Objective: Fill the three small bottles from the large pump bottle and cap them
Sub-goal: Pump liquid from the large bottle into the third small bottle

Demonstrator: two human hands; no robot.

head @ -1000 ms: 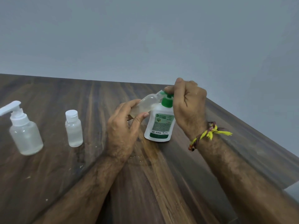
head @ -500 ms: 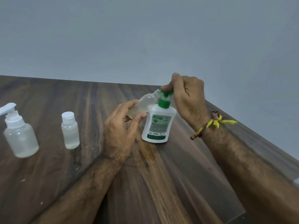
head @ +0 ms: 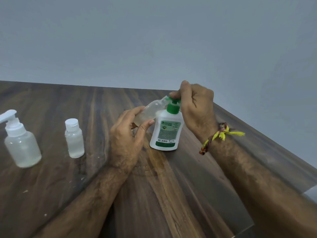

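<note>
A white pump bottle [head: 167, 133] with a green pump and green label stands on the wooden table [head: 171, 194]. My right hand [head: 195, 109] sits on top of its pump head, fingers curled around it. My left hand [head: 128, 136] grips a small clear bottle [head: 151, 110], tilted with its open mouth up against the green nozzle. A second small clear bottle [head: 74, 139] with a white cap stands upright to the left. Farther left stands a clear bottle with a white pump top [head: 20, 143].
The table's right edge [head: 267, 148] runs diagonally close behind my right wrist, which wears a yellow and brown thread band. A plain grey wall rises behind the table's far edge. Small crumbs dot the wood at the lower left.
My right hand and the green pump head have risen since a second ago. My left hand keeps the small bottle tilted at the nozzle. The view has shifted slightly.
</note>
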